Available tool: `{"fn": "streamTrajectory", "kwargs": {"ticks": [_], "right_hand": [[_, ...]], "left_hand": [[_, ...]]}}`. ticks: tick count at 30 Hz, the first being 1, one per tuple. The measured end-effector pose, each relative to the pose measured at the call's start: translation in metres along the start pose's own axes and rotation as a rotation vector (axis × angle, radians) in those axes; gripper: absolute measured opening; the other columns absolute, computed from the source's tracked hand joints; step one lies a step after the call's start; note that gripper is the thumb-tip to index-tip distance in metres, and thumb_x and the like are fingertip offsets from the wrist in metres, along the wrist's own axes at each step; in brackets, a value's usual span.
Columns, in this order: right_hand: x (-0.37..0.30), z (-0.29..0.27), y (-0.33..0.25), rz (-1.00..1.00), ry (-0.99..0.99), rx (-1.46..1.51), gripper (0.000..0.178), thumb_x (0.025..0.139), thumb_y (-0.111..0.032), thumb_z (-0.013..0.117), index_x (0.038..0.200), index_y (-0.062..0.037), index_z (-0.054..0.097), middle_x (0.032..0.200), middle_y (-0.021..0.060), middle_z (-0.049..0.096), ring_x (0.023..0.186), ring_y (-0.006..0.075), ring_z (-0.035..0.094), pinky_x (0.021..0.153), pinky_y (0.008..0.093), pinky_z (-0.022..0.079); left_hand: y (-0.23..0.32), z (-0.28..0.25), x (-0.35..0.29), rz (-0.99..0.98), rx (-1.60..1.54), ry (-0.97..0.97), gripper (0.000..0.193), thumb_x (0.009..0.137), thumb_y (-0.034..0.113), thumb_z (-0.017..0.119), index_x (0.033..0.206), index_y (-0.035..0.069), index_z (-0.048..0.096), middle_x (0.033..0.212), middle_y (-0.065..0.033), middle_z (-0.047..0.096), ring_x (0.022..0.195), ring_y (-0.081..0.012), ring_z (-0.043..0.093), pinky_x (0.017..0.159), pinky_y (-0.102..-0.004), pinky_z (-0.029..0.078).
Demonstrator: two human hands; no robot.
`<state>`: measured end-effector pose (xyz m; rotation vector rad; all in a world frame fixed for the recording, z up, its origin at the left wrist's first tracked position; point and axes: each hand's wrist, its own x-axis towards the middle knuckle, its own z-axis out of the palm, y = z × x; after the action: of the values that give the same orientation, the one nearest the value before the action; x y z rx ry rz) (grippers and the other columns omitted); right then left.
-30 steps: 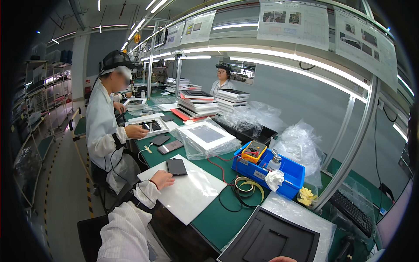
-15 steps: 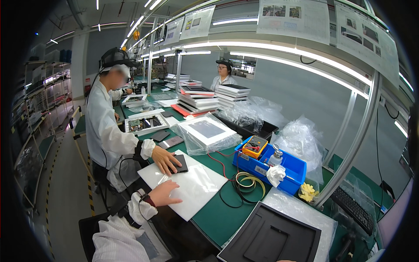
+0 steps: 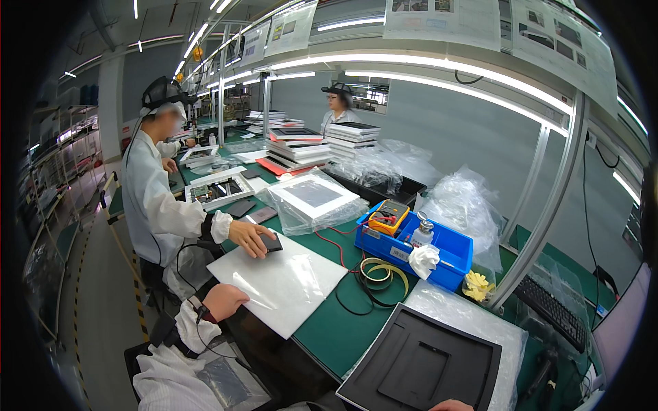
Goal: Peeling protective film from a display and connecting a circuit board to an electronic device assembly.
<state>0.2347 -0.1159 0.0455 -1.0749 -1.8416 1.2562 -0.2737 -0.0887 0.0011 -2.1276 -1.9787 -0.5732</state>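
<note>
My left hand [image 3: 226, 302] is at the near left edge of a white padded sheet [image 3: 301, 291] with a glossy surface. Its fingers look curled in, and whether they grip the sheet is hidden. A co-worker's hand [image 3: 251, 237] rests on a small flat black device [image 3: 274, 243] at the sheet's far edge. Only the top of my right hand [image 3: 451, 406] shows at the lower rim, by the near edge of a black rectangular panel [image 3: 418, 366] with a recessed middle; its fingers are out of sight. The panel lies on bubble wrap [image 3: 445, 305].
A blue bin [image 3: 449, 264] holds a yellow multimeter [image 3: 388, 216] and a pump bottle [image 3: 423, 233]. Coiled cables [image 3: 375, 282] lie beside it. Beyond are a bagged white frame [image 3: 312, 195] and stacked panels [image 3: 295, 151]. A metal post [image 3: 548, 205] and keyboard [image 3: 552, 308] stand right.
My left hand has drawn back toward the sheet's edge, its fingers going from spread to curled. The co-worker's hand now covers more of the black device. The whole view has shifted slightly.
</note>
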Motion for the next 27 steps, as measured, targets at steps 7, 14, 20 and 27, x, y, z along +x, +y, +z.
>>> {"fn": "streamTrajectory", "kwargs": {"ticks": [7, 14, 20, 27], "right_hand": [[-0.007, 0.022, -0.002, -0.364, 0.064, -0.725, 0.033, 0.062, -0.011, 0.066, 0.092, -0.0012, 0.056, 0.096, 0.0140, 0.052, 0.091, 0.0318, 0.049, 0.078, 0.0385, 0.039], [-0.016, 0.031, 0.017, -0.388, 0.167, -1.111, 0.039, 0.065, -0.017, 0.062, 0.100, -0.0033, 0.054, 0.101, 0.0116, 0.049, 0.093, 0.0277, 0.046, 0.078, 0.0387, 0.038], [-0.025, 0.036, 0.014, -0.537, 0.174, -1.285, 0.033, 0.069, -0.012, 0.052, 0.100, -0.0005, 0.055, 0.100, 0.0125, 0.052, 0.088, 0.0262, 0.050, 0.074, 0.0343, 0.044], [0.020, -0.007, -0.040, -0.612, 0.408, -1.210, 0.032, 0.057, -0.005, 0.062, 0.089, -0.0015, 0.056, 0.074, 0.0123, 0.055, 0.067, 0.0259, 0.054, 0.060, 0.0323, 0.044]], "left_hand": [[0.039, -0.037, 0.023, -0.070, -0.254, 0.431, 0.006, 0.068, 0.003, 0.061, 0.072, -0.001, 0.061, 0.070, -0.0135, 0.061, 0.064, -0.0265, 0.059, 0.060, -0.0304, 0.046], [0.088, -0.055, 0.040, -0.110, -0.633, 0.489, 0.006, 0.074, -0.004, 0.056, 0.078, -0.006, 0.059, 0.071, -0.0114, 0.061, 0.063, -0.0159, 0.061, 0.058, -0.0221, 0.046], [0.110, -0.063, 0.041, -0.002, -0.650, 0.452, 0.006, 0.074, -0.004, 0.056, 0.078, -0.005, 0.059, 0.071, -0.0116, 0.061, 0.063, -0.0164, 0.060, 0.059, -0.0221, 0.046], [0.113, -0.070, 0.052, 0.065, -0.678, 0.508, 0.007, 0.074, -0.006, 0.055, 0.080, -0.005, 0.058, 0.072, -0.0113, 0.060, 0.064, -0.0156, 0.060, 0.059, -0.0225, 0.047]]}}
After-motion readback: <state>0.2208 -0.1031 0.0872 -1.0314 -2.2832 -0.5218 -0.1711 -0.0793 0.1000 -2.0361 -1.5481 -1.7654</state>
